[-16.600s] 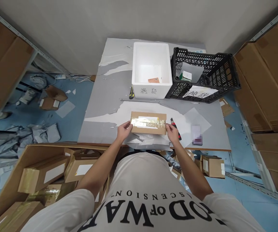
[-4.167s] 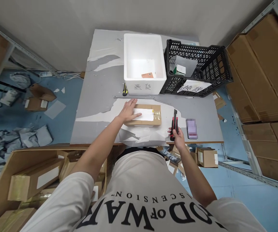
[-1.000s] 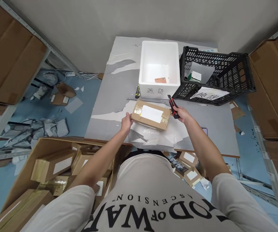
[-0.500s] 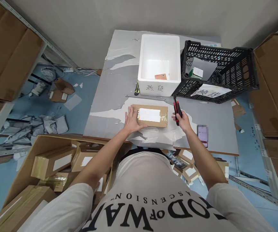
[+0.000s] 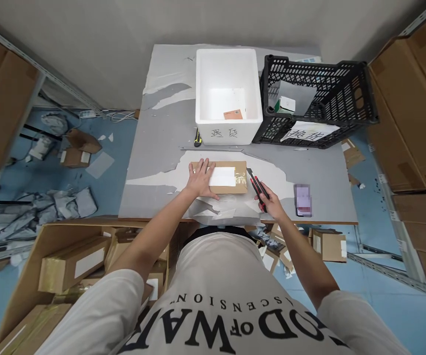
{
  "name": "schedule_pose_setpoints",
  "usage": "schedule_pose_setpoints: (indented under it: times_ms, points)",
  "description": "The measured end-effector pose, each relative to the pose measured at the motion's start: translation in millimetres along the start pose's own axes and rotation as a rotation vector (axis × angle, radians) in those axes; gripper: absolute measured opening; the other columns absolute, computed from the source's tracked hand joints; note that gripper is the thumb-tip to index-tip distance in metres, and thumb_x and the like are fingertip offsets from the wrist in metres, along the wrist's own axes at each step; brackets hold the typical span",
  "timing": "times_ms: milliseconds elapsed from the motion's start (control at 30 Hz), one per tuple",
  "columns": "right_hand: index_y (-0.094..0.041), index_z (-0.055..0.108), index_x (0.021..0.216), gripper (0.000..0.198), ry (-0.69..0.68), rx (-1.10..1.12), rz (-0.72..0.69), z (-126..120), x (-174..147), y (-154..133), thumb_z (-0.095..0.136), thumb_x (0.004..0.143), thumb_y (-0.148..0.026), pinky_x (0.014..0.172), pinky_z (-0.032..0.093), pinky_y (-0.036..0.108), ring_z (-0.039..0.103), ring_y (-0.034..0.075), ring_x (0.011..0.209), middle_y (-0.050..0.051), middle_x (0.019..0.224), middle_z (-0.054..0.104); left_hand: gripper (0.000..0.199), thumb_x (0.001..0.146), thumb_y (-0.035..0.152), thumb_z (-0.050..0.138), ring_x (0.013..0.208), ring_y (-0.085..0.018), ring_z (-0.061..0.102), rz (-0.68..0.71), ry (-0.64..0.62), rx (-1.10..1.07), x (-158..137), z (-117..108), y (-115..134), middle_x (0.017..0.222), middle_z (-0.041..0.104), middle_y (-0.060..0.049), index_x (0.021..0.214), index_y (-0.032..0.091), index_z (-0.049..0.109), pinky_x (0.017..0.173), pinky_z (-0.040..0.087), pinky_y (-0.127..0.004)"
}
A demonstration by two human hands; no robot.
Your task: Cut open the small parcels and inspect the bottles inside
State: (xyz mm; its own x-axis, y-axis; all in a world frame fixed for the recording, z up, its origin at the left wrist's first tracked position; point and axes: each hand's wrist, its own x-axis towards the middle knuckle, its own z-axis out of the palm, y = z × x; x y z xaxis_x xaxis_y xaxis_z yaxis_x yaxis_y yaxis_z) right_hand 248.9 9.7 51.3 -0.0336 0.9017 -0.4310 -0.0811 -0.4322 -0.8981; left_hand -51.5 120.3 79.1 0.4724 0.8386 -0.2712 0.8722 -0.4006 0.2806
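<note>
A small cardboard box (image 5: pixel 240 178) with a white label and clear tape at its end lies flat near the front of the table. My left hand (image 5: pixel 200 180) rests on the box's left end, fingers spread over its top and thumb along the near side. In my right hand (image 5: pixel 270 201) is a black and red box cutter (image 5: pixel 257 187), gripped by its handle. Its tip points up and left, close to the box's right end; whether it touches the cardboard I cannot tell.
Behind the box stand a white foam bin (image 5: pixel 231 133) and a black plastic crate (image 5: pixel 316 118). A yellow-black cutter (image 5: pixel 198 138) lies beside the bin, and a phone (image 5: pixel 303 200) lies at right. A large carton (image 5: pixel 23 261) of parcels stands at lower left.
My right hand has brought the box cutter closer to the box's right end, its tip now tilted left. My left hand has moved further onto the box's top. The whole view has shifted slightly.
</note>
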Motion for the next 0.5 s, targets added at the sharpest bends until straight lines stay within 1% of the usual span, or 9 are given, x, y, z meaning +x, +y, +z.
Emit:
schedule_pose_setpoints:
  times_ms: [133, 233, 300, 500]
  points:
    - [-0.026, 0.032, 0.147, 0.082, -0.056, -0.027, 0.015, -10, -3, -3, 0.066, 0.076, -0.051, 0.036, 0.038, 0.022, 0.047, 0.007, 0.041, -0.003, 0.075, 0.062, 0.137, 0.044, 0.073, 0.074, 0.142, -0.047, 0.002, 0.009, 0.031, -0.02, -2, 0, 1, 0.157, 0.007, -0.024, 0.151, 0.013, 0.014, 0.107, -0.013, -0.065]
    - [-0.025, 0.031, 0.148, 0.082, -0.105, -0.07, 0.039, -18, -3, -6, 0.066, 0.077, -0.05, 0.035, 0.035, 0.021, 0.046, 0.007, 0.04, -0.005, 0.07, 0.06, 0.131, 0.047, 0.069, 0.075, 0.142, -0.046, 0.007, 0.008, 0.062, -0.023, -4, 0, 3, 0.157, 0.012, -0.023, 0.151, 0.014, 0.016, 0.108, -0.013, -0.063]
    - [-0.024, 0.031, 0.148, 0.082, -0.127, -0.1, 0.056, -22, -2, -10, 0.065, 0.078, -0.05, 0.035, 0.035, 0.02, 0.045, 0.007, 0.04, -0.006, 0.066, 0.057, 0.13, 0.047, 0.067, 0.076, 0.142, -0.046, 0.009, 0.003, 0.083, -0.026, -6, 1, 4, 0.156, 0.014, -0.023, 0.15, 0.014, 0.018, 0.109, -0.013, -0.062]
    - [-0.023, 0.031, 0.148, 0.079, -0.197, -0.227, 0.088, -35, -2, -28, 0.062, 0.081, -0.049, 0.038, 0.034, 0.02, 0.041, 0.006, 0.04, -0.006, 0.062, 0.052, 0.129, 0.046, 0.067, 0.075, 0.141, -0.046, 0.012, -0.016, 0.09, 0.025, -8, 0, 6, 0.155, 0.019, -0.022, 0.15, 0.016, 0.019, 0.11, -0.005, -0.064]
